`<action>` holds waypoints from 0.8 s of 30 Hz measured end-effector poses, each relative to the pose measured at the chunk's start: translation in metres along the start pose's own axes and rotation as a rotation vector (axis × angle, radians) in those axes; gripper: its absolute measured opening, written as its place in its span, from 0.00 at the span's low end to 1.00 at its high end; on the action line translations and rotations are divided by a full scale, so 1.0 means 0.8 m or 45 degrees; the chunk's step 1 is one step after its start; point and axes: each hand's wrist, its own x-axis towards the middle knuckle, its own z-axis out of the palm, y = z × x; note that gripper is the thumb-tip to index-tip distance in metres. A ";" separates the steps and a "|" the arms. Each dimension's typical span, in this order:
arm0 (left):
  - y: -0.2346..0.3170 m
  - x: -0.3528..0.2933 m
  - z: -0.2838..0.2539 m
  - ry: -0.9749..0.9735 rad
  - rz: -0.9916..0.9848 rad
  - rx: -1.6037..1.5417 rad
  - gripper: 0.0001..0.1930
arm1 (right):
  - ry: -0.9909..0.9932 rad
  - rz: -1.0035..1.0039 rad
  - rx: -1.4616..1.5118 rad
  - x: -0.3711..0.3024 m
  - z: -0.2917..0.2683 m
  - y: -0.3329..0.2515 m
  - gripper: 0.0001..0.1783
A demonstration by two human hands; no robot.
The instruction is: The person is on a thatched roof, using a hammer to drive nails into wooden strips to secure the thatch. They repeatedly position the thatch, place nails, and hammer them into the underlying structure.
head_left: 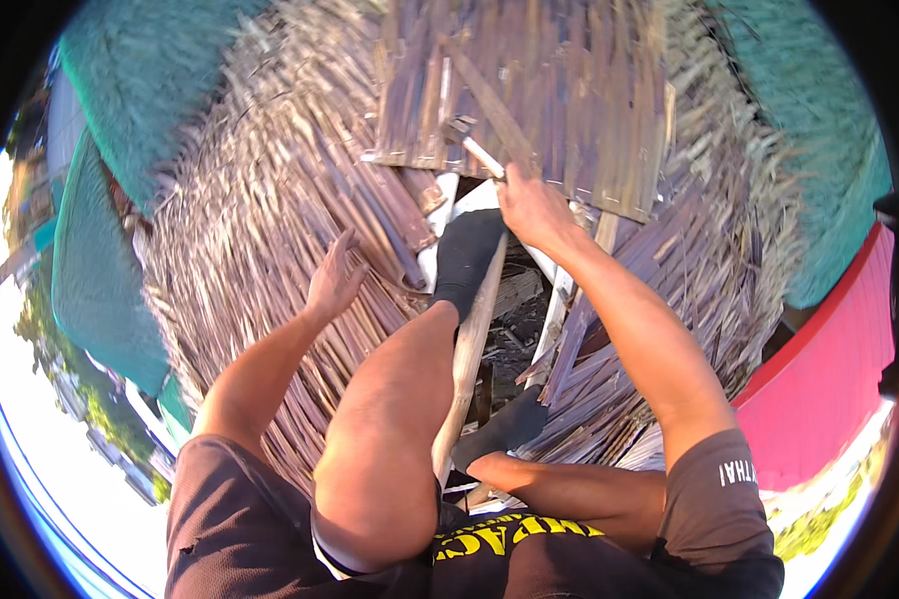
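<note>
My right hand (534, 208) is closed round the pale handle of a hammer (482, 156). The hammer's head points up and left, over the lower part of a panel of brown thatch strips (589, 130). My left hand (337, 280) has its fingers stretched out and holds nothing; it lies on or just above the dry thatch (280, 210) left of my leg. One foot in a dark sock (466, 255) stands between my hands, beside a long wooden pole (469, 369). The other dark-socked foot (509, 429) is tucked lower down.
Between the poles there is an opening (514, 309) with dark, broken material inside. A wooden stick (494, 108) slants across the thatch panel. Green coverings (160, 80) flank the roof's upper sides. Curved pink-red sheeting (819, 369) lies at right. Far below left are trees and buildings.
</note>
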 end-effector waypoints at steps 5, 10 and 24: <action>-0.051 -0.266 0.001 0.220 -0.498 0.270 0.43 | -0.270 -0.274 -0.184 -0.032 0.017 -0.073 0.16; -0.069 -0.409 0.052 -0.125 -0.845 0.275 0.50 | -0.647 -0.801 -0.437 -0.057 0.049 -0.207 0.15; -0.097 -0.443 0.099 0.049 -0.798 0.225 0.49 | -0.766 -1.255 -0.798 -0.106 0.137 -0.440 0.11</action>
